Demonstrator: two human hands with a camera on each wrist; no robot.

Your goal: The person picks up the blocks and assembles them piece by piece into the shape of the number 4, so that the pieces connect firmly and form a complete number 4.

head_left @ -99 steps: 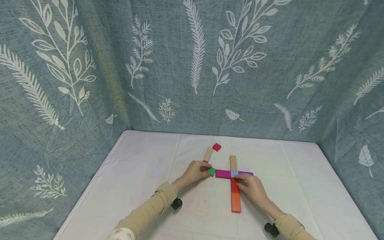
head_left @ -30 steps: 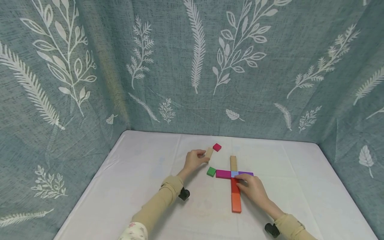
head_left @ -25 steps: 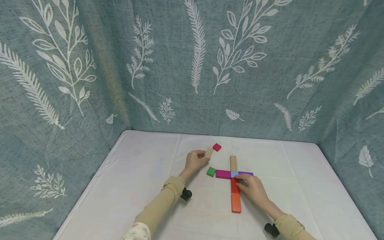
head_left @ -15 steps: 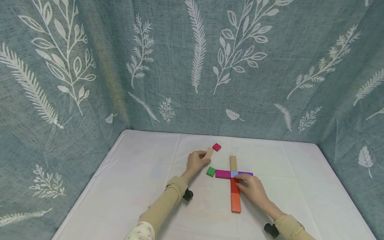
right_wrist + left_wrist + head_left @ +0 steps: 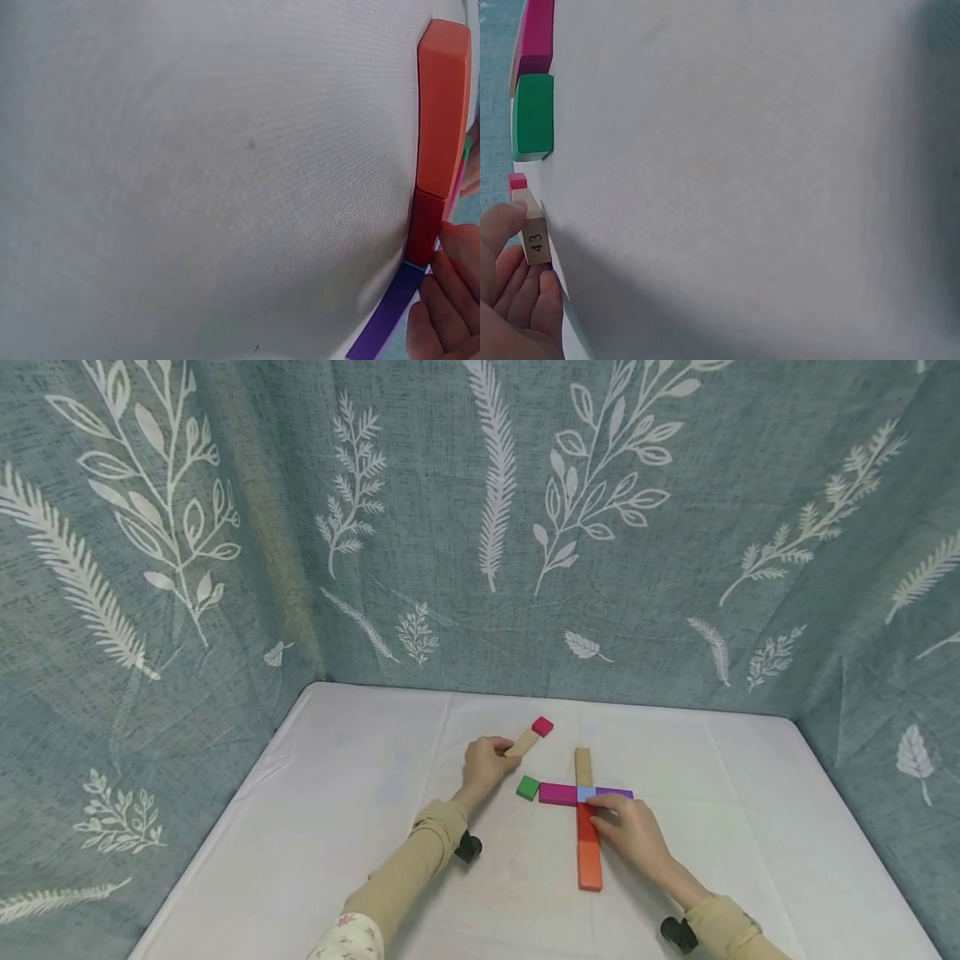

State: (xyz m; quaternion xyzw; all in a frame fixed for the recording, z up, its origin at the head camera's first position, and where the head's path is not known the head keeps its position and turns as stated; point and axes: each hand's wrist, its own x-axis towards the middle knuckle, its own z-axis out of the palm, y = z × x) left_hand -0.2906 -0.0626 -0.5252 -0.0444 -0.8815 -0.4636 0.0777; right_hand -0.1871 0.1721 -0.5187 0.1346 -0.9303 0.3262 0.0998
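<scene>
In the head view, my left hand [image 5: 486,770] pinches the near end of a plain wooden block [image 5: 522,743], slanted on the table. Its far end meets or nearly meets a crimson block [image 5: 542,727]. The left wrist view shows the number 43 on the wooden block's end [image 5: 536,241]. My right hand [image 5: 636,833] holds the red block [image 5: 587,822] between thumb and index finger, the index tip reaching the light blue block [image 5: 586,794]. Around that light blue block, a cross is formed by the red block, a magenta block [image 5: 558,794], a purple block [image 5: 615,792] and another wooden block [image 5: 582,767].
An orange block [image 5: 589,867] extends the cross toward me, end to end with the red one. A green block [image 5: 528,787] sits at the magenta block's left end, turned at an angle. White cloth [image 5: 360,752] covers the table; a patterned curtain [image 5: 420,527] hangs behind.
My left hand has gone from the green block to the wooden block behind it and swung that block's near end leftward, bringing it more in line with the crimson block. My right hand stays put.
</scene>
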